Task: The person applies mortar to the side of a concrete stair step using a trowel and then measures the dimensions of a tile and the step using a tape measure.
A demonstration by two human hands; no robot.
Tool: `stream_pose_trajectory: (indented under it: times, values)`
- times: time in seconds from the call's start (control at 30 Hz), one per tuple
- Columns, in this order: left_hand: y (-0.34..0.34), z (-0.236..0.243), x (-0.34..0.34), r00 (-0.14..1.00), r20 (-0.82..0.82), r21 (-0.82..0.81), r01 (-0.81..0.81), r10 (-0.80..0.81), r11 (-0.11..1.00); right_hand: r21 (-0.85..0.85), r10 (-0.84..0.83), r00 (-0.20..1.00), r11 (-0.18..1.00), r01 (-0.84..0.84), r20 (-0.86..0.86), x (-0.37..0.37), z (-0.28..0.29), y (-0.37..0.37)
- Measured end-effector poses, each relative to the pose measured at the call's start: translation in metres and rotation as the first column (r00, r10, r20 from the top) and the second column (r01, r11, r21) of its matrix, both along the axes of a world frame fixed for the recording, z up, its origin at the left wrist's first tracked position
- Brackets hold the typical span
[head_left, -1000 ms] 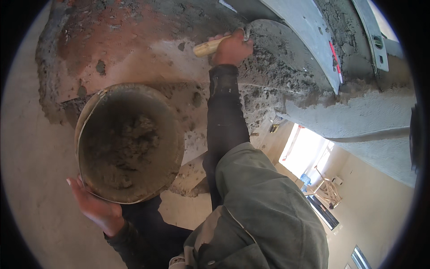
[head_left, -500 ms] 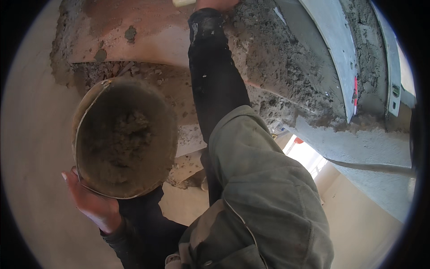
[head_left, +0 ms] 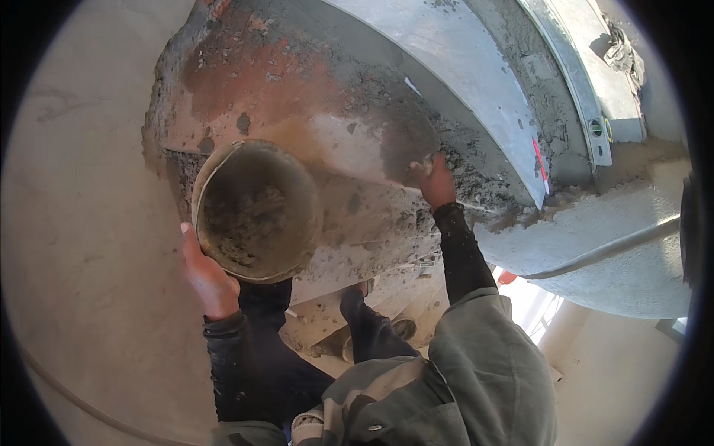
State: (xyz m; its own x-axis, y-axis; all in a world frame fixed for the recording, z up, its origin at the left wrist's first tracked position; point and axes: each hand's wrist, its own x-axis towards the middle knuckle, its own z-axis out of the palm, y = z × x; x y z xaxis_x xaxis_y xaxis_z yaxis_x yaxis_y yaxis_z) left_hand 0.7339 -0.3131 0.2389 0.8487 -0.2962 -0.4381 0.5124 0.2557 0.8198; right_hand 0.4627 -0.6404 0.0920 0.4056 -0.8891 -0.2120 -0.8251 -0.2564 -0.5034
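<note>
No packages, labels, signs or screens in view.

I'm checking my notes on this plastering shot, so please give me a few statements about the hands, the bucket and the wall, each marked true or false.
1. The left hand holds the round bucket from beneath its rim. True.
2. The bucket is filled to the brim. False: only some grey mortar lies at its bottom.
3. The right hand is pressed to the mortar-covered wall. True.
4. The right hand grips a long hammer. False: no hammer shows; the hand is on a flat grey blade smeared with mortar.
5. Both forearms are bare. False: dark sleeves cover them to the wrists.
</note>
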Motion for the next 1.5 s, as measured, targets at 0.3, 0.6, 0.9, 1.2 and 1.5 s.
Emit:
stream_pose_trajectory:
  times: [0.3, 0.6, 0.9, 1.2, 1.5]
  values:
    - [-0.043, -0.014, -0.033, 0.986, 0.167, 0.173, -0.029, 0.0, 0.984, -0.136, -0.133, 0.991, 0.982, 0.13, -0.014, -0.177, 0.004, -0.039]
    - [-0.055, -0.017, -0.086, 0.854, 0.415, 0.519, 0.062, -0.314, 0.853, 0.101, 0.223, 0.967, 0.972, -0.212, -0.121, -0.146, 0.118, 0.107]
    - [-0.041, 0.002, -0.094, 0.754, 0.454, 0.669, 0.063, -0.475, 0.74, -0.027, 0.777, 0.502, 0.533, -0.845, -0.38, 0.029, 0.111, 0.184]
    - [-0.023, 0.015, -0.104, 0.579, 0.625, 0.597, 0.078, -0.524, 0.799, 0.068, 0.774, 0.558, 0.601, -0.797, -0.301, 0.069, 0.114, 0.101]
    - [-0.019, 0.001, -0.073, 0.744, 0.598, 0.387, 0.058, -0.298, 0.92, 0.561, 0.487, 0.775, 0.538, -0.629, 0.403, 0.046, 0.067, 0.165]
